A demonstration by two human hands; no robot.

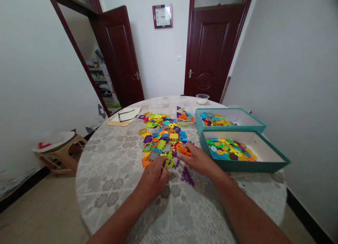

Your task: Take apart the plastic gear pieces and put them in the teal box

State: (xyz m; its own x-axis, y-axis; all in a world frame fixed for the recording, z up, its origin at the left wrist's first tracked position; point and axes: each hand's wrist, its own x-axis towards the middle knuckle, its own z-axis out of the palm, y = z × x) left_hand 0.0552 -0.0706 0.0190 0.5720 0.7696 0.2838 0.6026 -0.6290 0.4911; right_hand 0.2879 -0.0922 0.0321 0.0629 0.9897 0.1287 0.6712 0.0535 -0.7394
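A spread of colourful flat plastic building pieces (pixel 161 144) with notched edges covers the middle of the table. At its near edge my left hand (pixel 154 175) is closed, fingertips curled against a yellow-green piece (pixel 170 161); whatever is in the pinch is hidden. My right hand (pixel 196 159) is on the right side of the spread, with thumb and fingers around an orange notched piece (pixel 185 151). A purple triangular piece (pixel 187 176) lies apart on the tablecloth, between and in front of my hands.
Two teal-rimmed boxes (pixel 245 168) of pieces stand at the right. Behind the spread is a small tray (pixel 186 124) of pieces; a clear bowl (pixel 202 99) stands farther back. Glasses (pixel 128 115) rest on paper (pixel 124 121) at the left. The round table (pixel 111 173) has a patterned cloth.
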